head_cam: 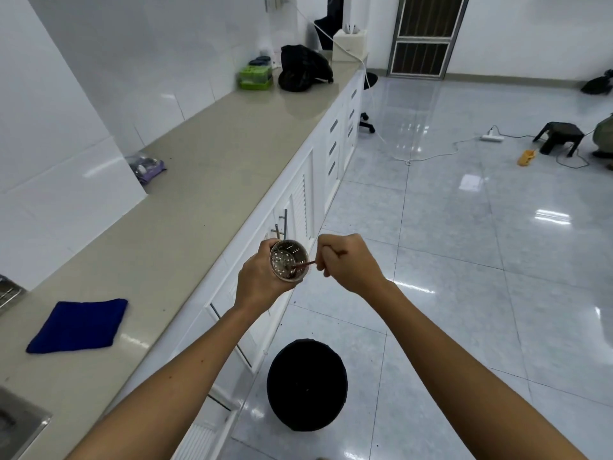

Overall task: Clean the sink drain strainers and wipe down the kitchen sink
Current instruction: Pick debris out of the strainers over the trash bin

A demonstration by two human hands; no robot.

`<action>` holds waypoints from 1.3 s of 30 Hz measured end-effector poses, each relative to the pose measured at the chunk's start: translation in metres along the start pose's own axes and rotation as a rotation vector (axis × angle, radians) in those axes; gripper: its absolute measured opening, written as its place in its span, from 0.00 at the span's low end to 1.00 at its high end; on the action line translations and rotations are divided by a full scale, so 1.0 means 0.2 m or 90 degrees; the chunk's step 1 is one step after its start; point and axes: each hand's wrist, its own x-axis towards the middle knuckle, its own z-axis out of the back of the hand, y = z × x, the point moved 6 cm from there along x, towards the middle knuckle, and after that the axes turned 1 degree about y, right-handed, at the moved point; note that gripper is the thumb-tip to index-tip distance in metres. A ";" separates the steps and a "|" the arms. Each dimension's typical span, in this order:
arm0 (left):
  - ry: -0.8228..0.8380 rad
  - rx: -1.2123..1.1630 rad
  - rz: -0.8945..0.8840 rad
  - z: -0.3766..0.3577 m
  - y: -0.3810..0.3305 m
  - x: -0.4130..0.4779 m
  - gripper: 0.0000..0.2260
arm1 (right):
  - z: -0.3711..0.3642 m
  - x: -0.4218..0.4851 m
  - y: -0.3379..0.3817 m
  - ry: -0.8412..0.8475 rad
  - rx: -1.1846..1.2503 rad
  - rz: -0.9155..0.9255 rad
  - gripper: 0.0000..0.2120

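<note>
My left hand grips a round metal drain strainer, tilted so its perforated inside faces me. My right hand is curled round a thin brown stick whose tip pokes into the strainer's bowl. Both hands are held over the floor, above a black bin. A folded blue cloth lies on the beige countertop at the left. The corner of the steel sink shows at the bottom left.
White cabinets with bar handles run under the counter. Farther along the counter lie a purple packet, a green box and a black bag. A black stool, power strip and cables sit on the glossy tiled floor.
</note>
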 end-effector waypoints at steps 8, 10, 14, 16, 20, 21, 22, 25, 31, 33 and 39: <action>0.016 -0.006 -0.019 -0.02 0.02 0.00 0.34 | 0.03 0.03 -0.02 -0.075 0.027 -0.074 0.14; 0.023 -0.009 -0.033 -0.02 0.01 0.00 0.34 | -0.03 0.02 -0.03 0.027 -0.011 -0.086 0.15; 0.040 0.010 -0.075 -0.04 0.01 -0.01 0.33 | -0.08 0.01 -0.05 0.102 0.033 -0.105 0.14; 0.039 0.006 -0.075 -0.04 0.02 -0.01 0.33 | -0.04 0.01 -0.05 0.032 0.016 -0.099 0.15; 0.042 -0.003 -0.075 -0.05 0.02 0.00 0.33 | -0.07 0.01 -0.04 0.099 -0.021 -0.083 0.16; 0.048 0.002 -0.078 -0.05 0.01 0.00 0.33 | -0.10 0.01 -0.04 0.149 -0.026 -0.085 0.15; 0.053 0.006 -0.082 -0.05 0.01 0.00 0.32 | -0.11 0.01 -0.04 0.165 -0.024 -0.086 0.15; 0.044 -0.005 -0.080 -0.05 0.01 0.00 0.33 | -0.06 0.02 -0.04 0.048 -0.016 -0.075 0.17; 0.023 -0.010 -0.067 -0.02 -0.01 0.04 0.33 | -0.05 0.01 -0.02 -0.005 -0.058 -0.029 0.12; 0.033 0.001 -0.078 -0.02 -0.02 0.04 0.32 | -0.03 0.01 -0.01 -0.033 -0.062 -0.017 0.12; 0.047 0.030 -0.094 -0.04 -0.03 0.03 0.31 | -0.07 0.01 0.01 0.036 -0.163 0.055 0.13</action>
